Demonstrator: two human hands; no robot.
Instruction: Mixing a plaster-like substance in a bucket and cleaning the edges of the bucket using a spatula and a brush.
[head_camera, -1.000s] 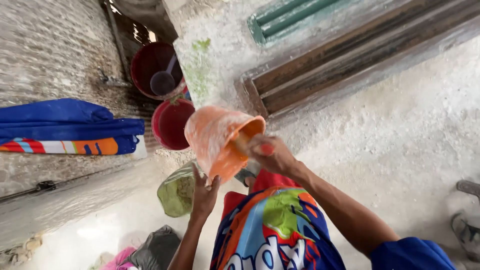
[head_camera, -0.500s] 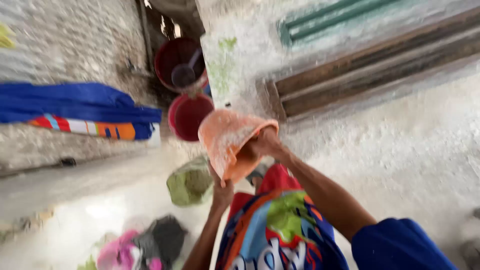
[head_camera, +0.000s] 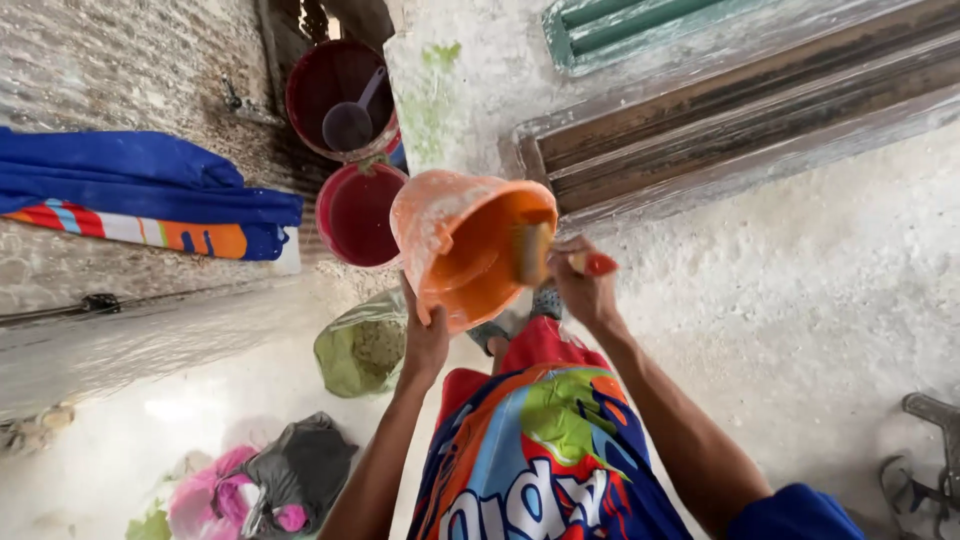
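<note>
1. Rough pale concrete floor (head_camera: 800, 300) runs under you, with a whitewashed wall and a green louvred shutter (head_camera: 640, 25) beyond, and a weathered wooden frame (head_camera: 740, 110) below it.
2. Your left hand (head_camera: 425, 340) props the orange bucket (head_camera: 455, 250) from beneath: the fingers are pressed together and curled up against its lower rim and side, palm toward it.
3. Your right hand (head_camera: 580, 285) has its fingers closed around the red handle of a brush (head_camera: 540, 250); the handle tip sticks out past the knuckles and the bristle end reaches into the bucket's mouth, lying against the inner wall.
4. That bucket is tipped on its side in front of your chest, mouth turned toward you and to the right. Its outside is streaked with dried whitish paint; its inside is clean orange.
5. Both your forearms rise from the bottom edge, left nearly straight up, right angled in from the lower right with a blue sleeve at the elbow. A bright printed garment (head_camera: 540, 450) covers your lap between them.
6. Behind the bucket stand two dark red tubs (head_camera: 355, 215), the farther one holding a ladle (head_camera: 350, 120).
7. On the low wall at left lies folded blue cloth (head_camera: 140, 185) over a striped one.
8. On the floor sit a green plastic bag (head_camera: 365, 345) just beside your left wrist, and a black bag with pink cloth (head_camera: 270, 475) nearer the lower edge.
</note>
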